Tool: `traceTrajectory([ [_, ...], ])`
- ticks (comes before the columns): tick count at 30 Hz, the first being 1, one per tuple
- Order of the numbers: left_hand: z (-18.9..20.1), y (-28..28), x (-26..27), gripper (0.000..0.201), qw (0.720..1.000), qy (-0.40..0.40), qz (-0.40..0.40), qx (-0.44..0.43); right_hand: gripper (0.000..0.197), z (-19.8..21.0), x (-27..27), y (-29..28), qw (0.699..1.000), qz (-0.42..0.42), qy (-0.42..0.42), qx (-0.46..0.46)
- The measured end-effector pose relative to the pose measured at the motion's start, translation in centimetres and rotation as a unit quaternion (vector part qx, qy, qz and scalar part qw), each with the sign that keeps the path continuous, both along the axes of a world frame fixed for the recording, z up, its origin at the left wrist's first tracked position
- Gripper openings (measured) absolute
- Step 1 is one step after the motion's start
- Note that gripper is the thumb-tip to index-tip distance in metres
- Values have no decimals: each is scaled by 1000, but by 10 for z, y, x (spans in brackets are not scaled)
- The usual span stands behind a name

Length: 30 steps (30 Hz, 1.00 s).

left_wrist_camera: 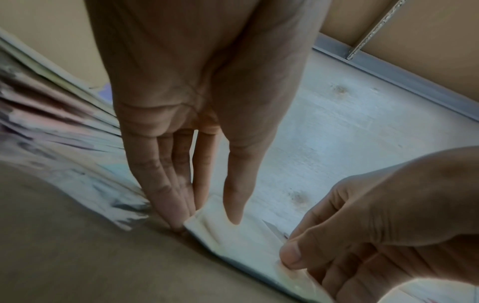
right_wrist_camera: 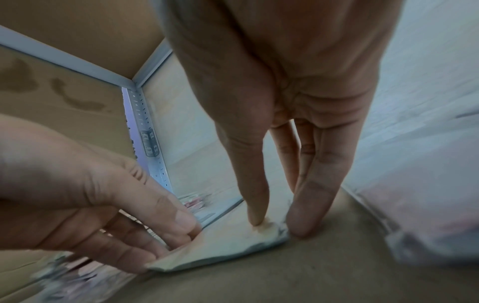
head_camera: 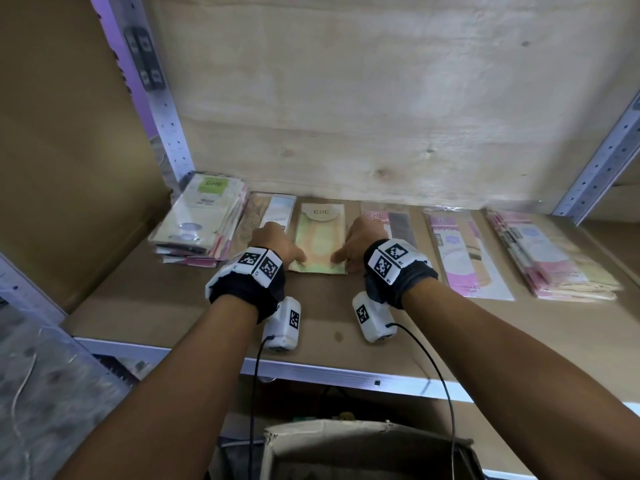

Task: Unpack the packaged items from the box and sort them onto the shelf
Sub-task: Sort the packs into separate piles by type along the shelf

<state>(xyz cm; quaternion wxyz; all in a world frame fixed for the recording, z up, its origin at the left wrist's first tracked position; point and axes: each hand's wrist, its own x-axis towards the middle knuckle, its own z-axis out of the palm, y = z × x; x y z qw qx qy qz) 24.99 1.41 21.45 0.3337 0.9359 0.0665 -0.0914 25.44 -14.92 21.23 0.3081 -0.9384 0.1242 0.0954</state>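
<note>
Plywood back wall (head_camera: 381,98) fills top centre, pale w/ knots. Perforated left upright (head_camera: 166,109) upper left (violet light beside it), right upright (head_camera: 602,164) at right edge. Brown shelf (head_camera: 145,306) mid-frame, front rail (head_camera: 329,373) under it. Cardboard panel (head_camera: 69,133) far left, grey floor (head_camera: 41,393) bottom left.

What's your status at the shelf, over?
Both pinching: left hand, right hand, on near corners of green ENE packet. Packet lies on shelf, mid-row. Close either side: neighbour packets.

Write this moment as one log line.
step: place packet | left hand: pinches packet corner | right hand: pinches packet corner | packet: on shelf
</note>
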Motion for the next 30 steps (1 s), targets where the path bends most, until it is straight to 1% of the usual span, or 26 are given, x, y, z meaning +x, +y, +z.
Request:
traceTrajectory([
  [5,2,-3,-2,48,1000,-4,-8,-3,57,-1,-2,1,1000,-2,-12,-18],
  [8,3,-4,-3,46,1000,-2,-7,-5,57,-3,-3,1,1000,-3,-16,-15],
  [11,3,-4,-3,46,1000,-1,-5,-7,52,-3,-4,0,1000,3,-12,-7],
  [16,3,-2,-4,46,1000,-4,-4,-25,51,-4,-7,-1,1000,9,-7,2],
  [18,6,3,-4,36,999,-24,1,-30,42,-3,-8,-1,1000,8,-18,-9],
  [20,12,16,-2,26,997,-70,24,-31,34,3,-5,2,998,6,-61,-33],
  [21,15,21,-2,24,994,-94,42,-37,31,3,-2,3,995,1,-90,-31],
  [23,24,38,-4,20,985,-140,84,-47,23,9,6,15,993,23,-114,10],
  [25,29,56,-7,20,979,-166,109,-43,20,15,11,34,991,55,-92,76],
  [28,29,82,-9,22,976,-177,123,-45,26,19,23,67,982,67,-78,157],
  [29,27,90,-9,24,975,-178,123,-51,32,15,28,77,981,73,-69,164],
  [30,26,97,-10,23,975,-179,119,-57,39,14,31,87,980,61,-50,184],
])
